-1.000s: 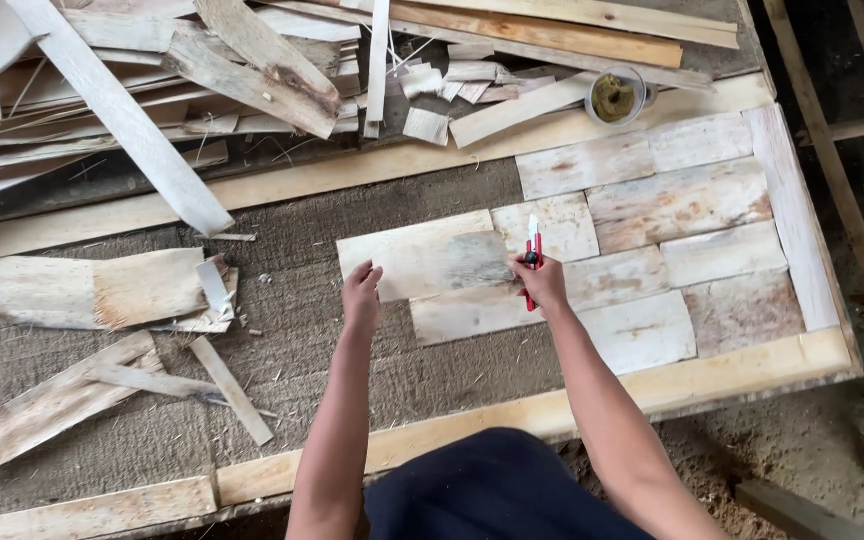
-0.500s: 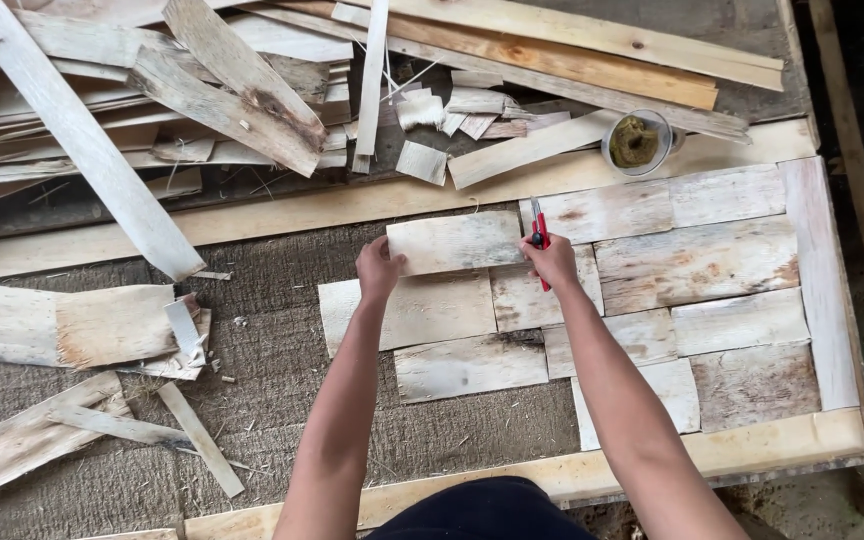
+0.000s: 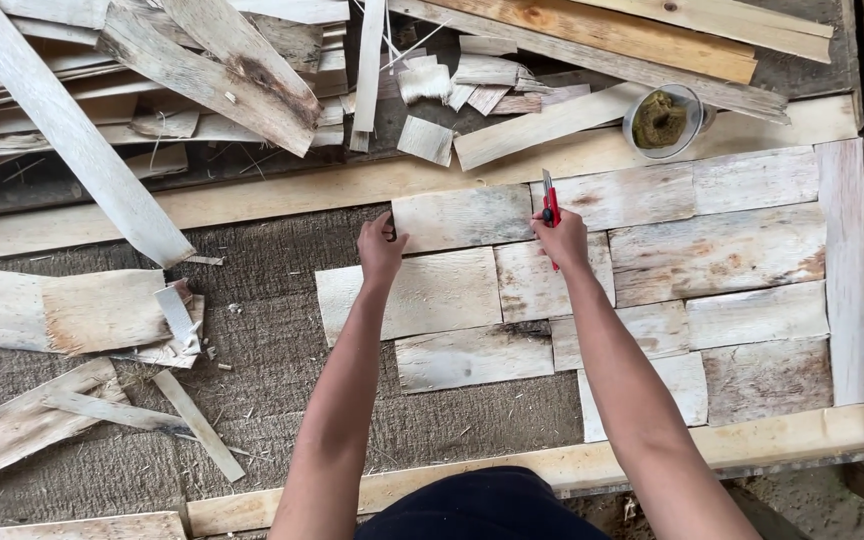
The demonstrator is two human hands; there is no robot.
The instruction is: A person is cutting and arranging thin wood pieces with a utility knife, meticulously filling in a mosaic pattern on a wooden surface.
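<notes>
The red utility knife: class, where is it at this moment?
In the head view, the red utility knife is upright in the right hand, at the right edge of the top wood piece, below-left of the round tin.

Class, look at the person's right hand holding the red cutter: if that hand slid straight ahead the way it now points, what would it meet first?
The right hand points away from the body, up the picture. It would likely cross the pale wooden pieces first, then meet the long frame board beyond. Depth is hard to judge.

no packages, no labels, no signs, no screens in view (only bare wood and tools)
</notes>
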